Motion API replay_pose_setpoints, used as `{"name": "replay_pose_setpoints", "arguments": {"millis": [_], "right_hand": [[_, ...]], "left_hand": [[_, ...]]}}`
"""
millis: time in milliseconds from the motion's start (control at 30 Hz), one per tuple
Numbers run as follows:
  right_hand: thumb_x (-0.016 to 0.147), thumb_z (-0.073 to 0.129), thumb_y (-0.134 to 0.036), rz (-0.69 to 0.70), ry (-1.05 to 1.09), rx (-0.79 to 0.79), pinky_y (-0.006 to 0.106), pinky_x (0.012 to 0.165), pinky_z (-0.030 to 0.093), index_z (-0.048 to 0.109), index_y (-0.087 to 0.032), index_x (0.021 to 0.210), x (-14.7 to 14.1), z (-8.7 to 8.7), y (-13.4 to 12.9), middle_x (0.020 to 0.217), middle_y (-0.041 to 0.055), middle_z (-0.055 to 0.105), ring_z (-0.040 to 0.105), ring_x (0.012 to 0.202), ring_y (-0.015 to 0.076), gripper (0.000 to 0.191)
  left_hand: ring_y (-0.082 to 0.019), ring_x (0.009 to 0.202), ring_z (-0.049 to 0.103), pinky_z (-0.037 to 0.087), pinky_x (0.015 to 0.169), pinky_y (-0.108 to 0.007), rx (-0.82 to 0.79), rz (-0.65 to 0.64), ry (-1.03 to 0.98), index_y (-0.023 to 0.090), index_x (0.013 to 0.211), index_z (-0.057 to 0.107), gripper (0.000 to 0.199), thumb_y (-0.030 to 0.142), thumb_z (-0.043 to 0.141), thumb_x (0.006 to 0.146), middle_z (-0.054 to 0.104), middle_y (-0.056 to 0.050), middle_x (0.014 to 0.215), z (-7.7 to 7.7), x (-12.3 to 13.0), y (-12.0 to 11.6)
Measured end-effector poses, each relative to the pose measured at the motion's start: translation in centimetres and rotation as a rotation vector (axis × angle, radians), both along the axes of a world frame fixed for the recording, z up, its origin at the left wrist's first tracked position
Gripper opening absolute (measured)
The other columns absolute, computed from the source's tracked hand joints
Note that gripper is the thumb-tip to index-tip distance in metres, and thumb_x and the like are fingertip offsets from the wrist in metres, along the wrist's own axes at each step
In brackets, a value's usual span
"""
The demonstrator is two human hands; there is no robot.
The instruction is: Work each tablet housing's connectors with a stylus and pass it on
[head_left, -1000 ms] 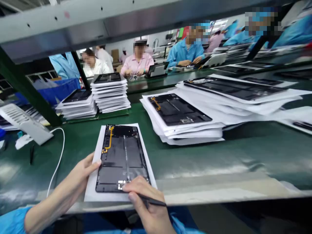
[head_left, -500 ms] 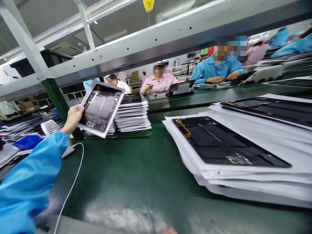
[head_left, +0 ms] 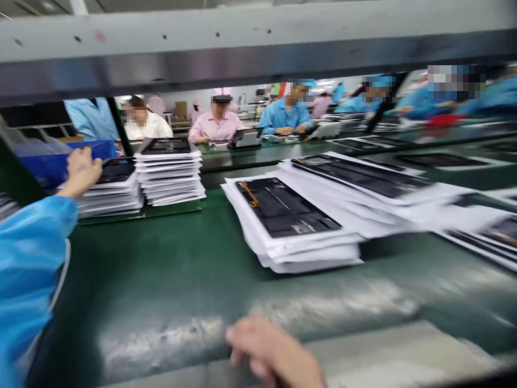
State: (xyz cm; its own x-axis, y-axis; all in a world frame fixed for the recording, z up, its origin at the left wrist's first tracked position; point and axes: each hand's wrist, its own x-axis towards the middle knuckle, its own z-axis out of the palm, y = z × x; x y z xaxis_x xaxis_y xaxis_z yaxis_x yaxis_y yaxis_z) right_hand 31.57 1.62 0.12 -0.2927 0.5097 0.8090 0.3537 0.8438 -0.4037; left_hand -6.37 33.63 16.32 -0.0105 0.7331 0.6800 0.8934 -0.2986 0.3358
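Green bench (head_left: 169,285) edge lies under the right hand (head_left: 269,347), too blurred to tell how far its fingers close, though nothing shows in them. Left of centre on the bench, black tablet panels (head_left: 288,213) lie on white sheets (head_left: 242,202), probably as protection, piled within reach. Left hand (head_left: 83,171), fingers parted and empty, hangs beside the farther short pile (head_left: 115,186). Seated workers (head_left: 216,121) sit beyond the bench.

Left hand (head_left: 83,172) is just beside the low stack (head_left: 117,196), with the tall stack (head_left: 167,175) next along; green mat (head_left: 161,258) leaves a wide lane from right hand (head_left: 266,350) to the paper stack (head_left: 291,231); steel beam (head_left: 242,59) crosses overhead.
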Motion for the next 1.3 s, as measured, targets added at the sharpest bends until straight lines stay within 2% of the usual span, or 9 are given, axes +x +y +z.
{"name": "replay_pose_setpoints", "arguments": {"millis": [133,367,533,667,767,900,1000,1133,1300], "right_hand": [[0.093,0.039,-0.004,-0.526,-0.331,0.006,0.041,0.082,0.056,0.063,-0.024,0.131,8.4,5.3,3.4,0.105,0.0099,0.071,0.066,0.094,0.0227,0.049],[0.079,0.059,-0.004,-0.396,-0.624,-0.102,0.036,0.076,0.052,0.074,-0.021,0.101,14.3,8.6,8.3,0.092,0.0078,0.071,0.06,0.086,0.0219,0.031],[0.075,0.049,0.003,-0.335,-0.643,-0.101,0.03,0.071,0.046,0.069,-0.021,0.083,14.3,8.7,9.4,0.08,0.0039,0.066,0.057,0.079,0.0185,0.032],[0.077,0.045,0.003,-0.359,-0.563,-0.047,0.03,0.073,0.044,0.064,-0.02,0.083,13.9,9.3,10.2,0.082,0.0047,0.062,0.055,0.081,0.019,0.03],[0.083,0.042,0.0,-0.39,-0.47,0.004,0.032,0.076,0.044,0.061,-0.02,0.086,13.3,9.6,10.9,0.087,0.0063,0.06,0.055,0.084,0.0199,0.028],[0.093,0.045,-0.01,-0.383,-0.389,0.045,0.033,0.074,0.046,0.062,-0.02,0.083,11.9,9.6,11.0,0.083,0.006,0.061,0.057,0.082,0.0202,0.022],[0.1,0.048,-0.022,-0.365,-0.299,0.057,0.034,0.076,0.049,0.067,-0.02,0.095,10.6,9.5,8.1,0.089,0.0072,0.067,0.061,0.085,0.0208,0.019],[0.107,0.031,-0.045,-0.305,-0.126,0.041,0.04,0.086,0.049,0.071,-0.022,0.111,8.2,8.7,0.8,0.104,0.01,0.069,0.063,0.099,0.0245,0.046],[0.106,0.04,-0.041,0.049,-0.031,-0.183,0.033,0.063,0.047,0.07,-0.02,0.11,3.4,5.4,-4.7,0.077,0.0048,0.062,0.059,0.073,0.0184,0.036]], "left_hand": [[-0.04,0.152,0.02,0.016,0.124,-0.059,0.105,-0.17,0.224,0.01,0.15,0.041,0.05,0.027,0.042,0.104,0.028,-0.015,0.164,-2.5,4.7,-4.4],[-0.033,0.146,0.038,0.033,0.118,-0.054,0.215,-0.618,0.519,0.017,0.142,0.053,0.045,0.016,0.04,0.1,0.051,-0.014,0.15,-6.9,14.7,-13.3],[-0.03,0.144,0.042,0.026,0.122,-0.053,-0.216,-0.908,0.029,0.02,0.126,0.068,0.036,0.022,0.054,0.093,0.06,-0.011,0.141,-7.7,19.7,-14.4],[-0.026,0.09,0.072,0.056,0.091,-0.042,-0.643,-0.964,-0.317,0.014,0.098,0.073,0.035,0.044,0.058,0.093,0.075,-0.013,0.092,-7.6,23.4,-14.1],[-0.02,0.067,0.072,0.059,0.066,-0.031,-0.811,-1.005,-0.452,0.011,0.097,0.069,0.054,0.06,0.047,0.097,0.075,-0.015,0.081,-7.4,27.3,-13.4],[-0.019,0.077,0.072,0.059,0.073,-0.028,-0.84,-0.997,-0.695,0.011,0.1,0.065,0.035,0.045,0.057,0.095,0.074,-0.014,0.088,-6.4,31.2,-13.0],[-0.017,0.078,0.07,0.058,0.073,-0.027,-0.821,-0.95,-0.802,0.009,0.099,0.065,0.021,0.027,0.06,0.089,0.073,-0.011,0.088,-5.5,29.3,-15.1],[-0.02,0.078,0.07,0.057,0.069,-0.028,-0.842,-0.832,-0.829,0.012,0.111,0.065,0.034,0.03,0.068,0.082,0.072,-0.005,0.09,-5.5,20.5,-21.5],[-0.021,0.077,0.07,0.057,0.074,-0.032,-0.969,-0.57,-0.821,0.012,0.126,0.061,0.054,0.043,0.071,0.082,0.071,-0.003,0.084,-8.9,12.5,-29.0]]}}
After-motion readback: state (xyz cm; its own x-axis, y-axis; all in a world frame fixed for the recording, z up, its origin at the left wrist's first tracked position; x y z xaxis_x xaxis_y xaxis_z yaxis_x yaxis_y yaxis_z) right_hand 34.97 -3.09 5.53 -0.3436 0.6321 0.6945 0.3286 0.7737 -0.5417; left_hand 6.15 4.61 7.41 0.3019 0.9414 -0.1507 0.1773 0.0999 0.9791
